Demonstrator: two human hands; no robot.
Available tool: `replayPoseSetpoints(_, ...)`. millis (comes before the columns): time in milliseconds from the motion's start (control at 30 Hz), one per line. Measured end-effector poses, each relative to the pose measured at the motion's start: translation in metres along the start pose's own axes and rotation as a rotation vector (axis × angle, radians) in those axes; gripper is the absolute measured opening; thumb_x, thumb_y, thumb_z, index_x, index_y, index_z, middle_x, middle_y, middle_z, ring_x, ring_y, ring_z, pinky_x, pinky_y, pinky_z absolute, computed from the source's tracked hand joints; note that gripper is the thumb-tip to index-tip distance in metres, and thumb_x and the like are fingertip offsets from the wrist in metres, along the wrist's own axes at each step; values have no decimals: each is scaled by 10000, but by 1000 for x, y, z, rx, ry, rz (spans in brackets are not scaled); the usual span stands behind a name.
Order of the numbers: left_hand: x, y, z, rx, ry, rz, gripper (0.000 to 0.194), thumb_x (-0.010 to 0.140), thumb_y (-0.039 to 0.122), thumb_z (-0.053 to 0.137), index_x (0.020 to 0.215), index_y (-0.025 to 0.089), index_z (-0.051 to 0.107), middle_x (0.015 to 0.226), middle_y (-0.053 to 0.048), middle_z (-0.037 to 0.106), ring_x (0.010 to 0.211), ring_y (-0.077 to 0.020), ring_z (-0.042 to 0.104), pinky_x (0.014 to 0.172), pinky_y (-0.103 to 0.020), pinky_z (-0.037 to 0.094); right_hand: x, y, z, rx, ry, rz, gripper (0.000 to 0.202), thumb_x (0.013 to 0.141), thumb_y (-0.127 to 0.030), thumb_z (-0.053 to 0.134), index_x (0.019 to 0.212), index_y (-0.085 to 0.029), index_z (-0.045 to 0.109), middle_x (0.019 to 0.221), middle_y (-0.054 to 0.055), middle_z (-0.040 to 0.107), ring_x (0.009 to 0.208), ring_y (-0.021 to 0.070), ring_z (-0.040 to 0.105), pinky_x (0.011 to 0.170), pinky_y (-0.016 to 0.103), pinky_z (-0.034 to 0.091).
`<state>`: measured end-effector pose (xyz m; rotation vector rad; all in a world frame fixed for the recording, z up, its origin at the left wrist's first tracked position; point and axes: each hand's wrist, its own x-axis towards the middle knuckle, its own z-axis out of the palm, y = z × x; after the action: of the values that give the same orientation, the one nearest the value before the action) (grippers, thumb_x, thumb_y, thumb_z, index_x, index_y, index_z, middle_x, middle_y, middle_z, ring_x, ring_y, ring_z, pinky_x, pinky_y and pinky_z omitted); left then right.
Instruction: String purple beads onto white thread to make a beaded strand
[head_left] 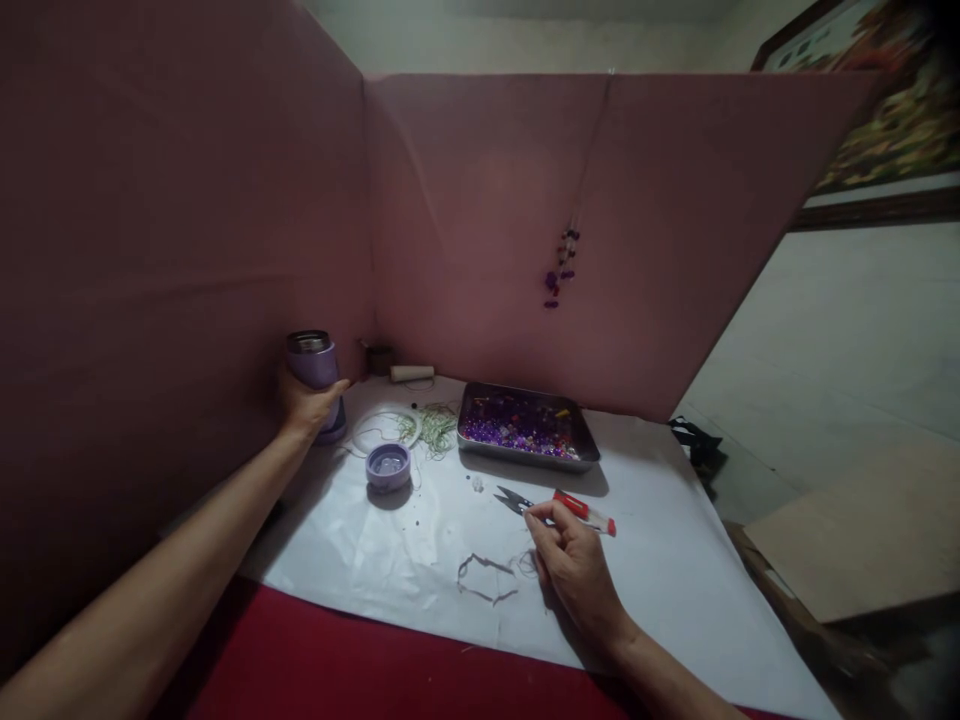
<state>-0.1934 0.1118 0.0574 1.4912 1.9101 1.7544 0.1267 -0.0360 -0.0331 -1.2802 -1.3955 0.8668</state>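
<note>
Nearest, one red cloth [300, 660], overlaid by a white sheet [435, 600], its pale ground perhaps chosen to show up small items. On it, one thin, irregular loop [504, 597].

One right hand [577, 575], fingers bent and drawn together at the snips [512, 500]; whether they grip them cannot be told. Beside these, one red cutter [571, 503], within easy reach.

One purple cap [388, 478], off the flask, set hollow side up, probably to keep its inner face off the sheet.

One left hand [304, 408], closed around the purple flask [317, 368] by the left panel; the mouth is uncapped and faces up, likely to prevent spills.

One clear ring [355, 436], green thread [436, 430] against it. One metal tray [529, 460] of mixed beads [510, 435], its raised rim keeping them together. Behind, one spool [412, 373], lying sideways.

Farthest, one beaded strand [568, 250], hung down the back panel [480, 180], perhaps to avoid tangling
</note>
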Motion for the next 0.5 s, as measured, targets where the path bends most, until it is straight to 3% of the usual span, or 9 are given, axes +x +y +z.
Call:
replayPoseSetpoints(67,-10,9,-2,147,24,43,710,675,498,614,1144,70,296,1212,-162,413,1174,-349,391,962,-454,328,0,0,0,5,3,5,236,860,-408,490,788,-183,502,347,-103,365,290,60,317,308,154,242)
replayPoseSetpoints(100,-17,15,-3,238,106,83,725,687,475,609,1183,51,292,1253,-200,387,1206,-369,346,988,-485,283,0,0,0,4,4,6,235,861,-409,487,794,-185,502,347,-104,367,285,61,317,307,155,243)
replayPoseSetpoints(167,-37,28,-4,365,191,234,708,720,435,582,1264,87,293,1327,-202,337,1241,-349,298,1015,-485,241,0,0,0,-6,10,0,234,862,-411,484,801,-185,506,351,-101,379,286,63,324,309,155,250)
replayPoseSetpoints(200,-47,34,-4,408,124,313,667,735,416,563,1283,128,314,1349,-179,325,1249,-334,287,1009,-474,255,0,0,0,-11,14,-7,236,860,-412,487,799,-185,508,352,-99,383,289,63,328,311,155,254)
replayPoseSetpoints(233,-56,39,-3,454,-30,371,619,734,402,560,1275,176,363,1336,-149,358,1238,-331,299,989,-475,282,0,0,0,-15,17,-14,239,858,-414,489,795,-183,510,354,-97,387,291,65,333,312,156,257)
replayPoseSetpoints(300,-70,45,0,562,-476,425,619,653,379,621,1240,280,453,1290,-103,427,1186,-352,350,914,-490,349,0,0,0,-16,18,-26,248,851,-420,494,787,-181,513,355,-95,392,290,68,339,313,161,261)
replayPoseSetpoints(367,-77,44,5,652,-801,449,660,579,274,640,1219,341,492,1262,-79,462,1137,-353,401,860,-471,390,1,-1,0,-10,17,-40,251,845,-423,499,780,-181,513,351,-97,389,288,71,342,315,166,266)
replayPoseSetpoints(433,-78,38,10,714,-955,452,665,537,165,596,1174,349,541,1177,-68,519,1066,-327,469,822,-428,418,1,-2,0,0,19,-53,249,840,-420,503,776,-180,513,348,-99,381,288,71,342,316,165,266)
replayPoseSetpoints(500,-77,32,13,718,-1003,456,608,523,118,556,1098,312,594,1054,-66,557,967,-284,533,784,-372,438,1,-2,0,10,22,-64,243,835,-412,508,769,-178,511,353,-100,371,294,67,343,315,161,260)
